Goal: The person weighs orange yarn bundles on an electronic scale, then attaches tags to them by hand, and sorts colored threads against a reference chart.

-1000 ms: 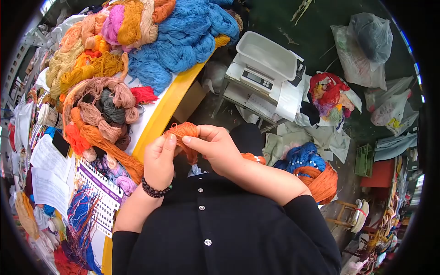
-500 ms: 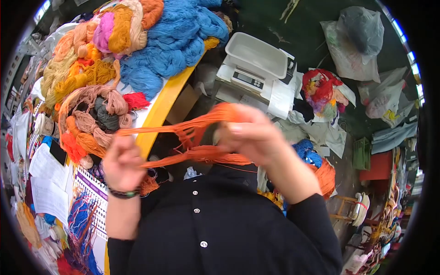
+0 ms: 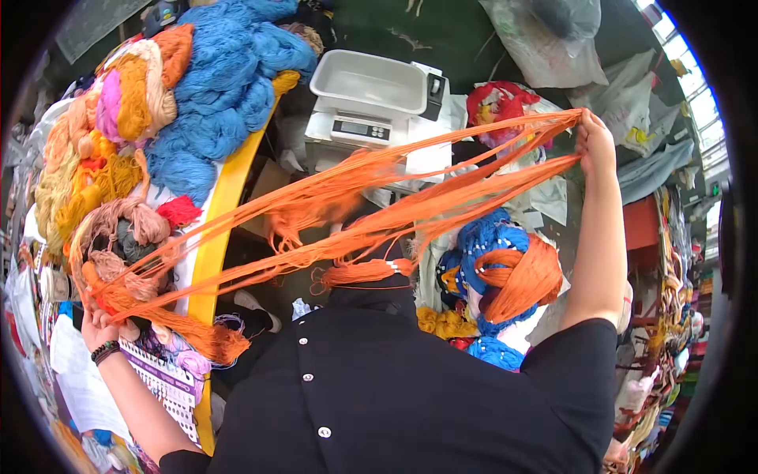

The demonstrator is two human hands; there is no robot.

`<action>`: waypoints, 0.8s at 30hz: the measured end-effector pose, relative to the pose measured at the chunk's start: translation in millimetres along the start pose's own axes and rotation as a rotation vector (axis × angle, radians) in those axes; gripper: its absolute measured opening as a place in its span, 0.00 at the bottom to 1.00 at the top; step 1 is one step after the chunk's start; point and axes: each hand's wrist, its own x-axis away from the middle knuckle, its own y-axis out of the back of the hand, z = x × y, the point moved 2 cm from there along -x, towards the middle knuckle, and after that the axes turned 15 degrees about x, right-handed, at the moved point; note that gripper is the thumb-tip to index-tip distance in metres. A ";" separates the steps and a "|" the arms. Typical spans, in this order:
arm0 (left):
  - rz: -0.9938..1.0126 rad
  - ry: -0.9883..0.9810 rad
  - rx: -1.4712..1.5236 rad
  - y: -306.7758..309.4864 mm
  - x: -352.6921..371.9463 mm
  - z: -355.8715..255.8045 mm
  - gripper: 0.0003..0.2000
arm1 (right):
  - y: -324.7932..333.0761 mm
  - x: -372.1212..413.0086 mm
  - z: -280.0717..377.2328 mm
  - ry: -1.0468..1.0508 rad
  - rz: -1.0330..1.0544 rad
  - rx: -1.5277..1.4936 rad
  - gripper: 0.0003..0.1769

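A long loop of orange yarn (image 3: 379,213) is stretched wide across the front of my body. My right hand (image 3: 596,142), raised at the right, is closed around one end of it. At the lower left my left hand (image 3: 99,328) grips the other end, beside the yellow-edged table. Loose strands hang from the middle of the loop, blurred by motion. More orange yarn (image 3: 189,328) trails below my left hand over the table edge. A small bundle of orange yarn (image 3: 367,272) lies across my dark clothing at the centre.
A digital scale (image 3: 359,126) with a white tray stands ahead. Piled on the yellow-edged table (image 3: 207,261) are blue yarn (image 3: 237,71) and several other colours. Blue and orange skeins (image 3: 521,276) lie at my right. Plastic bags (image 3: 545,39) sit at the back.
My hands have moved far apart, the right one outward to the right and the left one down to the left. The orange yarn between them is now drawn out long.
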 end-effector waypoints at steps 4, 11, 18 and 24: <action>-0.257 -0.203 -0.035 10.8 -31.4 -27.6 0.14 | 63.8 -64.8 -47.2 -0.105 -0.374 -0.159 0.03; -0.052 -0.254 -0.162 -29.2 -15.9 -15.6 0.17 | 62.1 -48.8 -39.7 0.085 -0.114 0.098 0.09; 0.416 0.102 -0.353 -160.6 135.8 182.1 0.09 | -1.2 27.1 67.6 0.488 -0.044 0.071 0.09; 0.446 0.362 -0.418 -162.1 207.2 295.4 0.10 | -42.2 56.2 152.4 0.555 -0.235 -0.073 0.10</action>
